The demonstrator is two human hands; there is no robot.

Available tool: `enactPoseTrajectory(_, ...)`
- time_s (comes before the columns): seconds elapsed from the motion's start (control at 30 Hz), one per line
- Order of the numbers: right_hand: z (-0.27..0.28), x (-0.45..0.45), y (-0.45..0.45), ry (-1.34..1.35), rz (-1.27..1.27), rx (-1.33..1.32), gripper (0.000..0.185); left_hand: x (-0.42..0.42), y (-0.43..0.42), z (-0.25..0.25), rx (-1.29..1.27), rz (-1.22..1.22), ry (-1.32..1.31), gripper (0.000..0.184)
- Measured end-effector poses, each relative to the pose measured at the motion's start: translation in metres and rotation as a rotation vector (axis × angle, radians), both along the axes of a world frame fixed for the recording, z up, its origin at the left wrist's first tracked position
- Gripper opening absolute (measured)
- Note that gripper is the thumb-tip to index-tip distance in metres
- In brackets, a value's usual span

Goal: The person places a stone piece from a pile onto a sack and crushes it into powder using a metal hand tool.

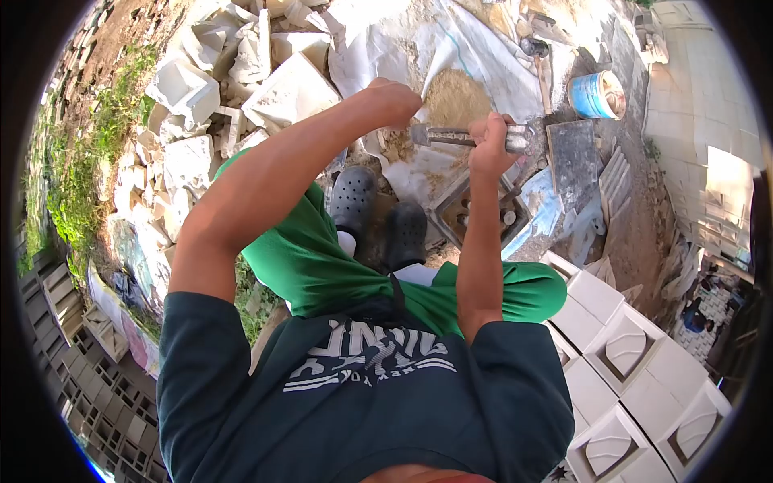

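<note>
My right hand (493, 145) is wrapped round a greyish metal tool (451, 137) with a long bar, held level above the ground. Just to the left of the tool's end is my left hand (394, 103), its fingers curled and mostly hidden behind the back of the hand; whether it holds anything does not show. Beyond both hands lies a heap of sandy powder (457, 101) on a white sheet (403, 48). Below the tool, a dark square mould (459, 229) sits on the ground beside my shoes.
Broken white blocks (290, 92) are piled at the left. A blue and white bucket (596, 95), a dark flat board (572, 161) and a hammer-like tool (543, 76) lie to the right. White patterned blocks (624, 346) stand at the lower right.
</note>
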State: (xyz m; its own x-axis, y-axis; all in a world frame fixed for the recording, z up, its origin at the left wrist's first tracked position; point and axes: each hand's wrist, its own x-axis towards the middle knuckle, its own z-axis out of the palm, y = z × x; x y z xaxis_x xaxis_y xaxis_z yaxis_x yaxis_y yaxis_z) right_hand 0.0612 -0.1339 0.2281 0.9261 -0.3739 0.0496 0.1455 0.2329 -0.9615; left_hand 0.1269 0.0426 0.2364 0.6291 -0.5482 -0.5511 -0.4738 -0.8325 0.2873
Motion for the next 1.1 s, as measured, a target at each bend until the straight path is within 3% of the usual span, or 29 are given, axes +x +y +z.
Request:
enactPoseTrajectory(0.13,-0.014,-0.003,-0.004,-0.028,-0.013,-0.021,0.017,0.002,0.000,-0.002,0.008,0.005,-0.006,0.024)
enactPoseTrajectory(0.27,-0.082,-0.004,0.014,0.008,0.069,-0.173,0.011,0.002,-0.003,-0.003,0.035,0.000,0.004,0.024)
enactPoseTrajectory(0.37,-0.054,0.003,0.020,0.104,0.088,-0.057,0.012,-0.001,-0.003,-0.002,0.027,0.000,0.007,0.024)
enactPoseTrajectory(0.5,-0.002,0.008,0.013,0.001,0.068,-0.062,0.012,0.002,-0.001,0.007,0.009,0.006,-0.016,0.023)
enactPoseTrajectory(0.6,-0.002,0.008,0.013,-0.044,0.072,-0.098,0.010,0.004,0.001,0.005,0.035,0.025,0.010,0.023)
enactPoseTrajectory(0.7,-0.057,0.009,0.027,0.018,0.042,-0.019,0.010,0.004,0.003,-0.002,0.001,0.035,-0.003,0.023)
enactPoseTrajectory(0.77,-0.061,0.010,0.036,0.088,-0.014,0.024,0.011,0.005,0.003,0.002,0.021,0.023,-0.011,0.024)
enactPoseTrajectory(0.9,-0.031,0.013,0.025,0.083,0.126,-0.068,0.010,0.004,0.003,0.005,0.036,0.018,0.004,0.025)
enactPoseTrajectory(1.0,-0.008,0.009,0.017,-0.018,0.109,0.013,0.010,0.004,0.006,0.002,0.010,0.022,-0.040,0.025)
enactPoseTrajectory(1.1,0.000,0.003,0.027,0.025,-0.051,-0.114,0.018,0.006,0.004,-0.002,0.027,0.023,-0.021,0.024)
